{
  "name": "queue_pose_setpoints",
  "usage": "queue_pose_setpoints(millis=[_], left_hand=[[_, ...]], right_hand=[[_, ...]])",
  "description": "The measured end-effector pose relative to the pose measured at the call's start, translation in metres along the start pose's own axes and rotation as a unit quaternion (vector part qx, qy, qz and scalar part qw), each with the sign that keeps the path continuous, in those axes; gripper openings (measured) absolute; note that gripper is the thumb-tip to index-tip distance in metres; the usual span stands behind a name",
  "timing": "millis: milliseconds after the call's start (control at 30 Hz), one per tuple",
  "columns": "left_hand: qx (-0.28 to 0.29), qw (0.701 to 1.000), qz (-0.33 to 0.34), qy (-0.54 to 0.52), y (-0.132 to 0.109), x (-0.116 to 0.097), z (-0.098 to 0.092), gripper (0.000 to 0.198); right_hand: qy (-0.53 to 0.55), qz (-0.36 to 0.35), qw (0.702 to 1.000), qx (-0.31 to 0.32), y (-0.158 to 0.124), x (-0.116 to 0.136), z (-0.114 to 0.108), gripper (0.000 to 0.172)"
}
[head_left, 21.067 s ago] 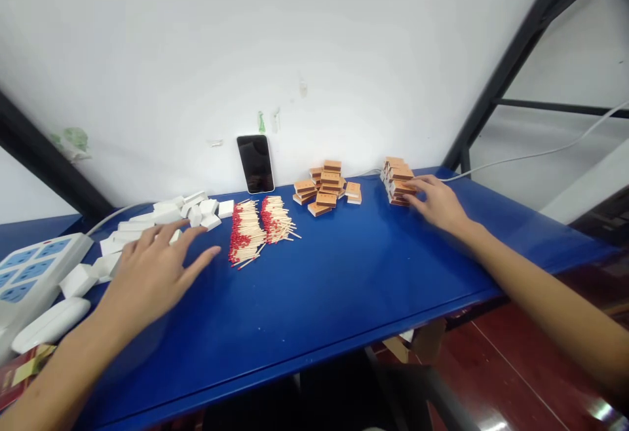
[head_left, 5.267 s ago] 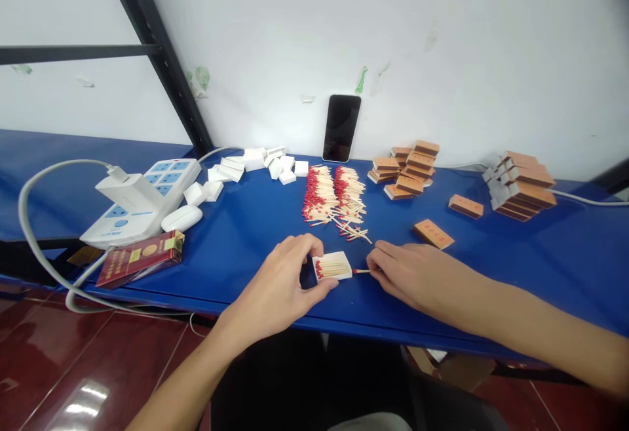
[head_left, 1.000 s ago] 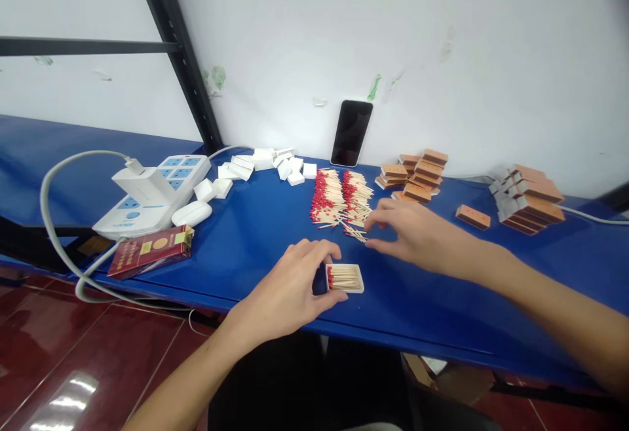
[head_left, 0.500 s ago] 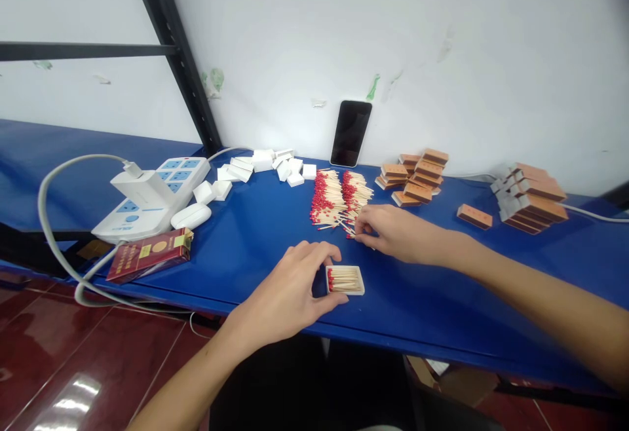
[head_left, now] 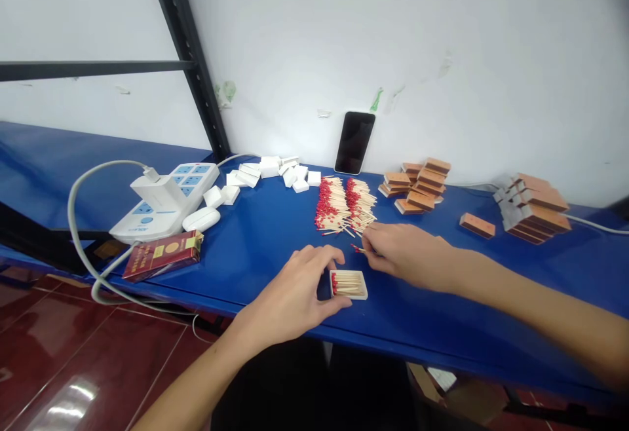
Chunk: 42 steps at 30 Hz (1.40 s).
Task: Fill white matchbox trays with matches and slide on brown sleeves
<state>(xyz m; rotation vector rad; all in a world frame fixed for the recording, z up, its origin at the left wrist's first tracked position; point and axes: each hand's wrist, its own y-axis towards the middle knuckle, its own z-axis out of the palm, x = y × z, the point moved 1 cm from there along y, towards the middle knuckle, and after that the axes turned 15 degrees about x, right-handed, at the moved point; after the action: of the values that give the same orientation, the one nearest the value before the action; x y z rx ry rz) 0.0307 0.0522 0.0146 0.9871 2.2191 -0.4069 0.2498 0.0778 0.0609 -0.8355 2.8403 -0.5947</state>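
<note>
My left hand (head_left: 299, 293) curves its thumb and fingers around the left end of a small white matchbox tray (head_left: 362, 295), which lies on the blue tabletop near the front edge. Inside the tray is a layer of matches (head_left: 348, 283), their red heads to the left. My right hand (head_left: 393, 254) is closed in a pinch on a few matches (head_left: 358, 249), red heads sticking out to the left, just above and right of the tray. Behind it lie two heaps of loose red-headed matches, a left heap (head_left: 332, 205) and a right heap (head_left: 360, 202).
White empty trays (head_left: 269, 167) lie at the back left. Orange matchboxes (head_left: 417, 185) are piled at back right, with a larger stack (head_left: 533, 208) further right and a single box (head_left: 477, 224) between. A phone (head_left: 354, 143) leans on the wall. A power strip (head_left: 167, 211) and red packet (head_left: 164, 255) stand left.
My right hand has come away from the match heaps towards the tray, with a few matches pinched in its fingers. My left hand stays at the tray. The whole view has shifted slightly.
</note>
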Motion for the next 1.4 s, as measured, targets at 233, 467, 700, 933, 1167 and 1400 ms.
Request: queue_pose_setpoints(millis=[233,467,700,933,1167,1400], left_hand=[[0.002,1.000,0.013,-0.004,0.000,-0.002,-0.002,0.036],[0.004,1.000,0.023,0.013,0.000,-0.003,-0.003,0.024],[0.027,0.997,0.050,0.048,0.001,-0.002,-0.004,0.026],[0.050,0.992,0.044,0.106,-0.002,-0.007,-0.005,0.027],[0.050,0.993,0.050,0.099,-0.001,-0.006,-0.003,0.023],[0.029,0.996,0.048,0.075,-0.001,-0.004,-0.002,0.035]], right_hand=[[0.090,-0.135,0.986,0.026,-0.011,0.026,0.003,0.014],[0.172,-0.145,0.974,-0.034,-0.002,0.030,0.009,0.017],[0.146,0.005,0.981,-0.131,-0.018,-0.011,0.013,0.020],[0.212,0.088,0.970,-0.085,0.000,-0.023,0.018,0.023],[0.188,0.080,0.977,-0.063,0.000,-0.018,0.013,0.020],[0.190,0.063,0.978,-0.062,-0.007,-0.018,0.019,0.015]])
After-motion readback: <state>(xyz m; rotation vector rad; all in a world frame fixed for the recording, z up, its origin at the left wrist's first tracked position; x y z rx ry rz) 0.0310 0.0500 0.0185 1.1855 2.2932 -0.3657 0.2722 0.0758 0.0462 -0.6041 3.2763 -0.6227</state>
